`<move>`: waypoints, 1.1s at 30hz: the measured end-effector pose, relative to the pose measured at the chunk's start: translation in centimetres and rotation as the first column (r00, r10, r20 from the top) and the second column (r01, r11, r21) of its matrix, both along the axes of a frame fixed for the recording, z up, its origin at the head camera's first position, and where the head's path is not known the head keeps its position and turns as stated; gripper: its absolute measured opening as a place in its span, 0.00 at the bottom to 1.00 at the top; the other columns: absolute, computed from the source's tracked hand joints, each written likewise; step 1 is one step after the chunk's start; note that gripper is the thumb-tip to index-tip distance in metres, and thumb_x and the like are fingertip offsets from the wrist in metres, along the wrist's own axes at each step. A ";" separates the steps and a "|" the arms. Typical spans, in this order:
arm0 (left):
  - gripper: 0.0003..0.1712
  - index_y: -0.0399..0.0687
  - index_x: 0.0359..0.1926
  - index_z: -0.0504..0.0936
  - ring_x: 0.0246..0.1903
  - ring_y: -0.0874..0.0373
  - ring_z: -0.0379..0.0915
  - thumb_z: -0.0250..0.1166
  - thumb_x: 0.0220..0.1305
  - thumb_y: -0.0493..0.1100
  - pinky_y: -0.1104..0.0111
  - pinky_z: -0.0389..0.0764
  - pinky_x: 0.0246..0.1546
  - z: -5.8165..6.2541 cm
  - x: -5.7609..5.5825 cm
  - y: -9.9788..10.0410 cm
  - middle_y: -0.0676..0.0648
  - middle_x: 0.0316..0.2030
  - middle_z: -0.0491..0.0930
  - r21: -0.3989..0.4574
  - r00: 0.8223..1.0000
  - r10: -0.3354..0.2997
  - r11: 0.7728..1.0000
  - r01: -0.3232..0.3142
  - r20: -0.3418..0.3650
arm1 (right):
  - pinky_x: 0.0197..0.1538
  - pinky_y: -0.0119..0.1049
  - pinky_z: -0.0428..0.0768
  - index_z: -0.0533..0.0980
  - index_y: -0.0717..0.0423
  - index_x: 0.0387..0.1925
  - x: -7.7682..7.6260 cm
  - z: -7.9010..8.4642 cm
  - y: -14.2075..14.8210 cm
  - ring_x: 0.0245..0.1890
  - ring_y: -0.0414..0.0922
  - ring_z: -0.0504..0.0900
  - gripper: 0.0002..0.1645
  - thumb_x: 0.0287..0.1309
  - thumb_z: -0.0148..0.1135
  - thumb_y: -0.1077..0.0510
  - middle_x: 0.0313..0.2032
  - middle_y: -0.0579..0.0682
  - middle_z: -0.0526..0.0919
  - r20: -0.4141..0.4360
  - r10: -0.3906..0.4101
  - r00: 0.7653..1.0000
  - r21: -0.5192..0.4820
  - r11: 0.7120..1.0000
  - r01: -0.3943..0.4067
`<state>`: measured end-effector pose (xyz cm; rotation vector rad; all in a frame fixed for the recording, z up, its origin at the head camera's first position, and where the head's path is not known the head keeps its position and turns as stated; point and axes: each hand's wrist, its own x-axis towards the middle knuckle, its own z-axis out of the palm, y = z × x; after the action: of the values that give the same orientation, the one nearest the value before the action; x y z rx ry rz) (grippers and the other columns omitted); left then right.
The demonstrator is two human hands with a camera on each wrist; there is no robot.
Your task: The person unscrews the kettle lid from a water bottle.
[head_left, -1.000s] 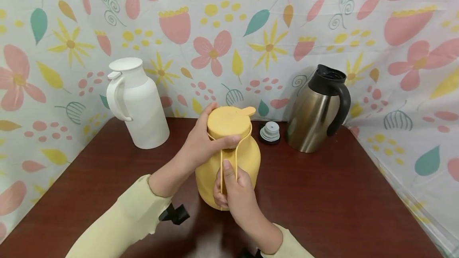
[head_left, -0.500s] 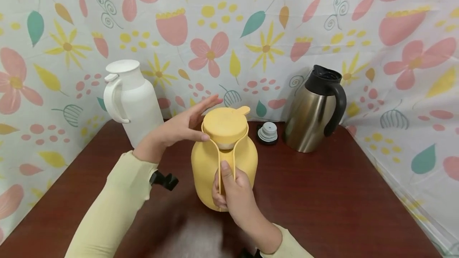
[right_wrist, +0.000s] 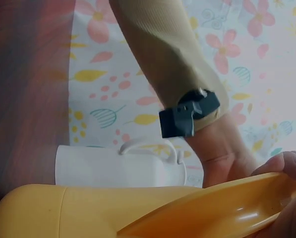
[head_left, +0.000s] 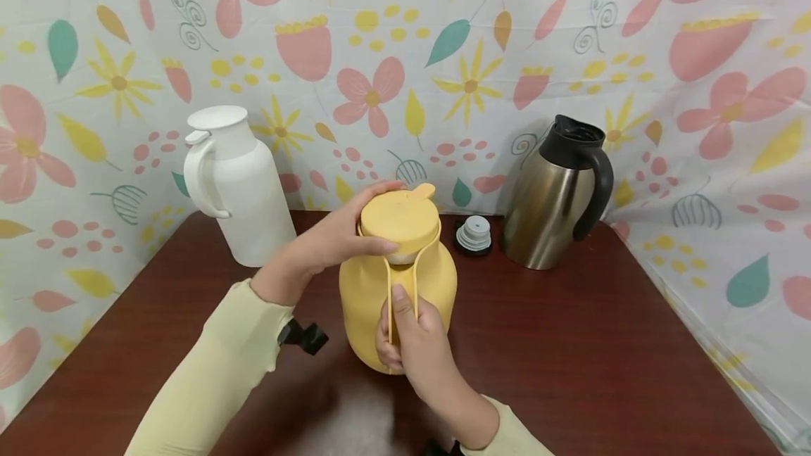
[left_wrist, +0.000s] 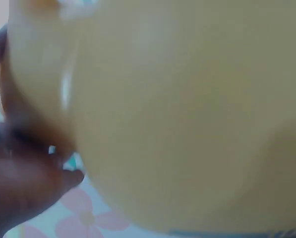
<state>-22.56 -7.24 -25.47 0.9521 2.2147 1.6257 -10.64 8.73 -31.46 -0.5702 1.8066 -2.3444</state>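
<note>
A yellow thermos jug (head_left: 364, 301) stands upright on the table, its round lid (head_left: 400, 220) on top with a small tab pointing to the back right. My left hand (head_left: 336, 234) grips the lid from the left, thumb across the front and fingers around the far side. Lower down, my right hand (head_left: 417, 347) holds the jug's looped handle (head_left: 388, 276), thumb upward along it. A pale band shows under the lid's front edge. In the left wrist view the jug's wall (left_wrist: 187, 109) fills most of the picture, with the thumb (left_wrist: 38, 183) at its left.
A white thermos jug (head_left: 243, 188) stands at the back left, a steel one with black top (head_left: 550, 203) at the back right. Between them lies a grey and black stopper (head_left: 474, 234). A flowered cloth (head_left: 481, 90) hangs behind the dark red table (head_left: 570, 357).
My left hand came off the lid to the left, then returned and grips it again. The lid's tab has turned from the right toward the back. My right hand stays on the handle.
</note>
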 end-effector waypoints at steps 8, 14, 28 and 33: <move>0.55 0.56 0.80 0.53 0.62 0.52 0.75 0.73 0.57 0.50 0.56 0.75 0.65 -1.0 4.0 3.3 0.48 0.71 0.70 0.056 0.918 0.395 0.917 -0.396 0.013 | 0.14 0.31 0.56 0.56 0.76 0.24 -0.1 0.0 0.3 0.08 0.32 0.59 0.40 0.82 0.37 0.42 0.09 0.38 0.63 -0.014 -0.026 1.000 -0.010 1.000 0.025; 0.57 0.56 0.81 0.51 0.67 0.52 0.70 0.74 0.57 0.50 0.53 0.71 0.70 -1.1 4.2 3.2 0.50 0.76 0.63 0.073 0.922 0.387 0.919 -0.388 0.028 | 0.13 0.31 0.56 0.56 0.76 0.24 -0.1 -0.2 0.4 0.08 0.32 0.60 0.41 0.82 0.37 0.42 0.10 0.37 0.63 -0.024 -0.014 1.000 -0.014 1.000 0.014; 0.66 0.53 0.83 0.39 0.79 0.44 0.52 0.76 0.58 0.49 0.44 0.57 0.77 0.5 -0.7 -1.6 0.46 0.83 0.44 -0.048 0.989 -0.138 0.989 0.140 0.055 | 0.15 0.30 0.58 0.55 0.76 0.23 0.0 -0.2 0.1 0.09 0.33 0.60 0.41 0.82 0.37 0.41 0.10 0.38 0.63 -0.006 0.013 1.000 0.009 1.000 -0.013; 0.66 0.52 0.83 0.40 0.80 0.46 0.50 0.76 0.58 0.55 0.44 0.53 0.79 1.0 -0.4 -1.4 0.45 0.82 0.47 -0.127 0.996 -0.094 0.987 0.094 0.006 | 0.15 0.30 0.59 0.55 0.76 0.23 0.0 -0.1 0.1 0.09 0.33 0.60 0.41 0.82 0.37 0.42 0.10 0.38 0.63 -0.005 0.006 1.000 0.011 1.000 -0.006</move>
<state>-22.97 -8.64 -24.52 1.0050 2.2073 1.4258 -10.66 8.79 -31.52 -0.5800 1.8165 -2.3292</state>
